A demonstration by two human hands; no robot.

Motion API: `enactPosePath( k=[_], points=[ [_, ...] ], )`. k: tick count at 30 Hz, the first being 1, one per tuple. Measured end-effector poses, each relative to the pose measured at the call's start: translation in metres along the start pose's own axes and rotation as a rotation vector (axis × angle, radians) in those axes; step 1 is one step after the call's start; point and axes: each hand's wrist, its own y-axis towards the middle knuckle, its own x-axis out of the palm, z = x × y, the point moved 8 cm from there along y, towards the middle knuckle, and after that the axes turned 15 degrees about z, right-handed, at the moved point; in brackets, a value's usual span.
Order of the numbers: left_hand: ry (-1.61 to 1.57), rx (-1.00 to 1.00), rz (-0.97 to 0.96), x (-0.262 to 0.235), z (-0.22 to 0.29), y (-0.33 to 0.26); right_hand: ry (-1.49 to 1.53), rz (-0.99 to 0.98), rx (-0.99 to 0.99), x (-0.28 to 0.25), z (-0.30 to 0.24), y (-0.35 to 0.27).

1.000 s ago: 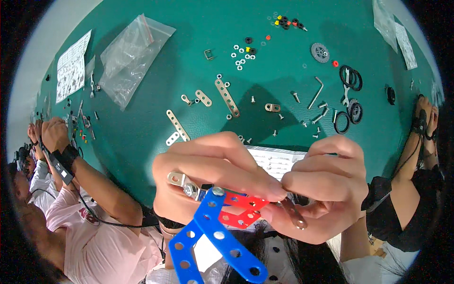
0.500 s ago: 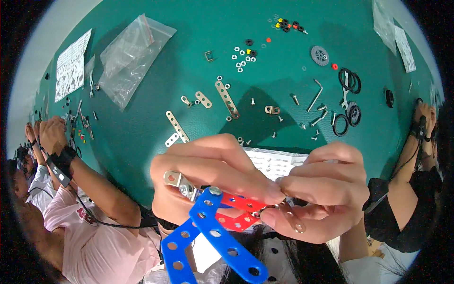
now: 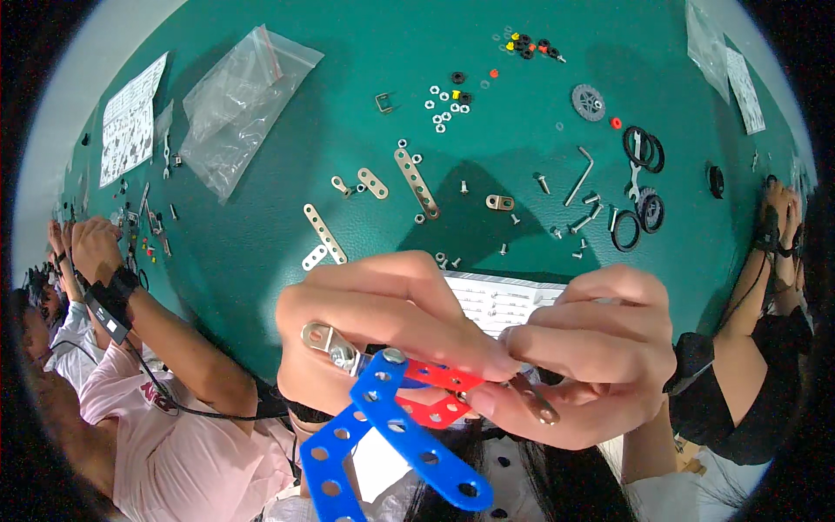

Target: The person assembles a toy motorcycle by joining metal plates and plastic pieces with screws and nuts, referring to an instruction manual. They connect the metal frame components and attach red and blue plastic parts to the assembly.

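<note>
My left hand (image 3: 374,300) is closed around a part-built model of perforated strips, close in front of me. Two red strips (image 3: 444,376) run from its fingers toward the right hand. Bent blue strips (image 3: 426,458) are bolted to them and hang down toward me. A silver angle bracket (image 3: 318,337) sticks out at the left end. My right hand (image 3: 600,348) is closed at the red strips' right end, its thumb and fingers pinching a small metal strip (image 3: 532,402). The fastening between the fingertips is mostly hidden.
On the green table (image 3: 287,165) beyond lie metal strips (image 3: 417,183), nuts (image 3: 442,117), bolts (image 3: 583,224), a hex key (image 3: 580,176), tyres (image 3: 626,230) and a grey wheel (image 3: 589,103). A printed sheet (image 3: 496,300) lies behind my hands. A plastic bag (image 3: 248,109) lies far left. Other people sit at both sides.
Both hands keep their hold, with only slight shifts of the fingers. The model has turned a little, and the blue strips have moved slightly.
</note>
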Motion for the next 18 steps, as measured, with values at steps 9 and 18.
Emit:
enactPosePath(
  k=[9, 18],
  points=[
    [-0.039, -0.04, -0.076, 0.006, 0.002, 0.0, -0.006, -0.031, -0.129, -0.001, -0.001, 0.001],
    [-0.054, -0.01, 0.127, 0.006, 0.004, -0.001, -0.009, -0.014, -0.047, -0.003, 0.0, 0.004]
  ],
)
